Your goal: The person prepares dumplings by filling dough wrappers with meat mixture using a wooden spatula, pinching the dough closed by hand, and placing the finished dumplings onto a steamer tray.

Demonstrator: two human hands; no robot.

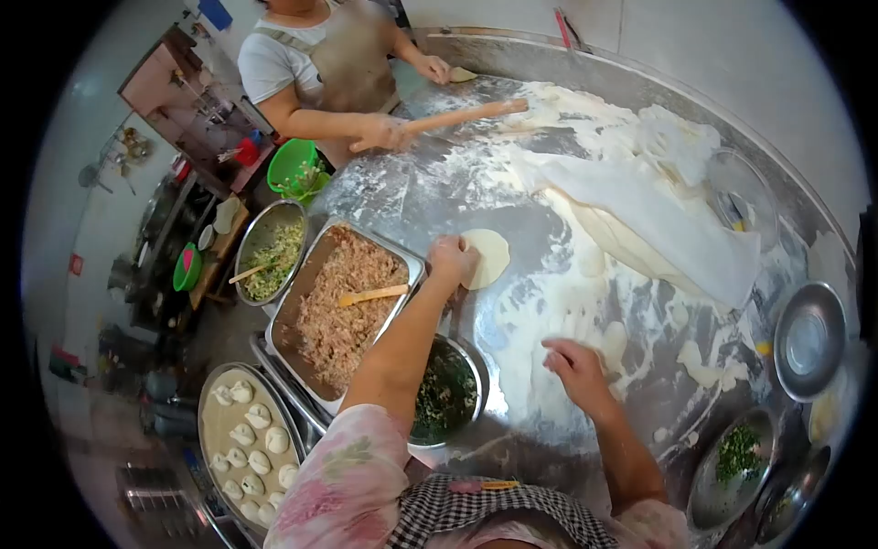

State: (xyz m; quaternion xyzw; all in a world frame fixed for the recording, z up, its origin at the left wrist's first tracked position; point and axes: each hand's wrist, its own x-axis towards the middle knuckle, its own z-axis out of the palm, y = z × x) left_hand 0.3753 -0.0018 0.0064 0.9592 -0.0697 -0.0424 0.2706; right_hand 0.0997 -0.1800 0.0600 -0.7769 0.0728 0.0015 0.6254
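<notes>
My left hand (455, 259) reaches forward to the left edge of a thin round dough wrapper (489, 260) on the floured steel table. Its fingers are closed at that edge and partly hidden by the back of the hand. My right hand (574, 371) is held over the flour nearer to me, empty, with thumb and fingers apart. Left of my left forearm sits a deep steel tray of minced meat filling (357, 261), with a wooden spatula (373, 295) lying in it. A bowl of dark green filling (445, 393) is partly covered by that arm.
Opposite, a co-worker's hand (380, 133) holds a rolling pin (466, 115). A white cloth (658, 220) covers dough at the right. Formed dumplings (259, 462) sit on a round tray at lower left. Steel bowls (810, 340) line the right edge; a chopped-vegetable bowl (274, 256) stands left.
</notes>
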